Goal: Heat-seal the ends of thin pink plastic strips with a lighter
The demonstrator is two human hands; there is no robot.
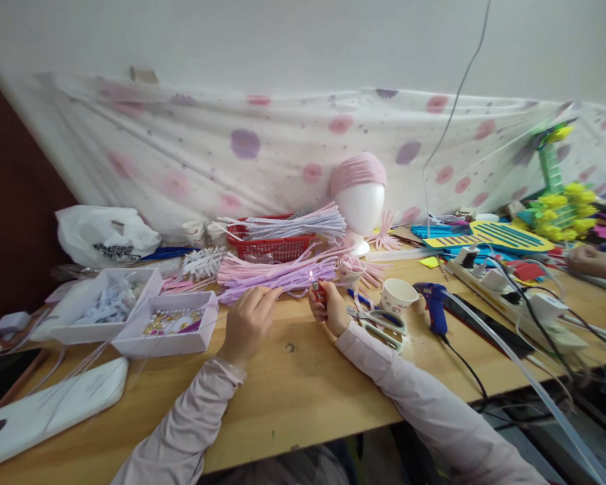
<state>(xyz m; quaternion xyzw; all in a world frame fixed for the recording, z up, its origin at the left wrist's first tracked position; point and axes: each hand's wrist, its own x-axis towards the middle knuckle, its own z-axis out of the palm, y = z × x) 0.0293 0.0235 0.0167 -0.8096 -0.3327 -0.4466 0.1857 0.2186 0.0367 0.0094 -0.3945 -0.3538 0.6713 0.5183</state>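
Note:
My right hand (329, 308) is wrapped round a small red lighter (318, 291), and a small flame stands at its top. To the left, my left hand (252, 320) is closed in a pinch, its fingertips turned toward the lighter; what they grip is too small to make out. Behind both hands lie bundles of pink and purple fuzzy stems (277, 269). Scissors (384, 327) rest on the table just right of my right hand, near a paper cup (398, 296). Left of my left hand is a white box (166, 342) of beads and small gold pieces.
A red basket (277, 250) holds more stems, beside a white foam head (361, 205) with a pink band. At right are a blue glue gun (437, 313), power strips (510, 303) with cables, and another person's hand (593, 261). A white phone (55, 411) lies front left.

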